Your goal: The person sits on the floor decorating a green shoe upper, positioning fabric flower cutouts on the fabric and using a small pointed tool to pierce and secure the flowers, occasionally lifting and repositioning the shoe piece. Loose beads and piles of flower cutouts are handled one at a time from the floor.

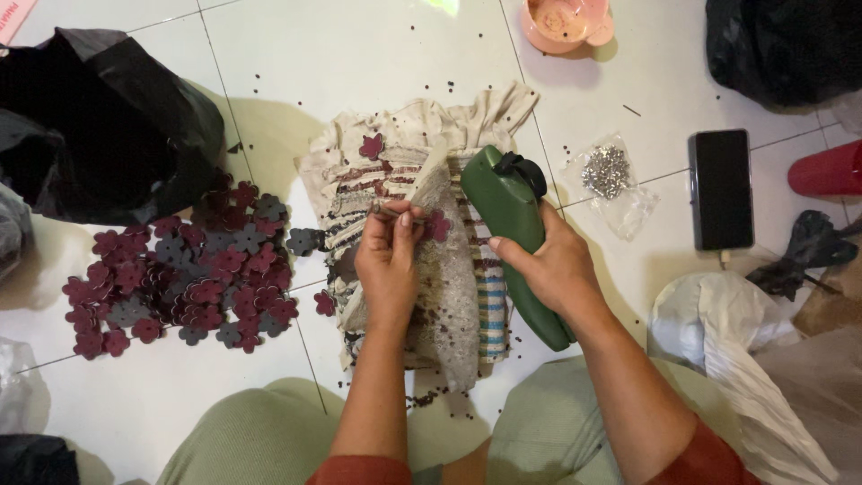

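Note:
My left hand (388,260) pinches a maroon flower-shaped piece (437,226) together with a small metal part, held just above a striped cloth (413,135) spread on the white tiled floor. My right hand (555,266) is wrapped around a dark green bottle with a black cap (509,202), lying tilted on the cloth's right side, its cap end close to the flower piece. A single maroon flower (371,145) rests on the cloth's upper part. Small dark beads are scattered over the cloth.
A heap of maroon and grey flower pieces (184,274) lies to the left, beside a black plastic bag (94,126). A clear bag of silver bits (608,172), a dark phone (721,189), a pink cup (566,22) and white plastic (718,332) are on the right.

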A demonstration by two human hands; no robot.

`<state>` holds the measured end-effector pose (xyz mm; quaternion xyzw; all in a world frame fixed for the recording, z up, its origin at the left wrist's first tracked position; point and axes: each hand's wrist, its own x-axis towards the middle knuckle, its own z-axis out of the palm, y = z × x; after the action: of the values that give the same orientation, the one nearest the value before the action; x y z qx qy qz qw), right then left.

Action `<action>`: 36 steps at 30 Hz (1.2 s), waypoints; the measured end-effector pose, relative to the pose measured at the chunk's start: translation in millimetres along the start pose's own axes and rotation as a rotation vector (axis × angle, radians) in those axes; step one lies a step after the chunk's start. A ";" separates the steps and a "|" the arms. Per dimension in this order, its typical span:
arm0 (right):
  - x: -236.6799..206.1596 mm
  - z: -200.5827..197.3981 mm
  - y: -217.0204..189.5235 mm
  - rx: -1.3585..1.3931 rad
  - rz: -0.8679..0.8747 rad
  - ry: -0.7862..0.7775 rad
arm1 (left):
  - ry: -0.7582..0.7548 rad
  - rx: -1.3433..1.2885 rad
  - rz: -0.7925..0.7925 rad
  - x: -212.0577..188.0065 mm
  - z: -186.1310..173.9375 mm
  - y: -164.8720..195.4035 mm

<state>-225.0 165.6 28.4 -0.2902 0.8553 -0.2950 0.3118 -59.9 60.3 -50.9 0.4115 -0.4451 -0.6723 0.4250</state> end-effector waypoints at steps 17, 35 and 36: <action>-21.6 -14.1 -9.4 -0.141 -0.251 0.111 | -0.118 0.762 0.486 -14.5 10.5 14.0; -73.4 -1.0 -60.5 -0.017 -0.319 -0.001 | -0.182 0.782 0.490 -13.7 -11.2 -14.9; -77.4 -6.4 -64.5 0.030 -0.344 -0.004 | -0.182 0.785 0.507 -13.5 -11.2 -15.1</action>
<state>-160.1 177.9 104.7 -0.4283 0.7878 -0.3564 0.2627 -48.5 73.8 -65.8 0.3588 -0.7873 -0.3619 0.3471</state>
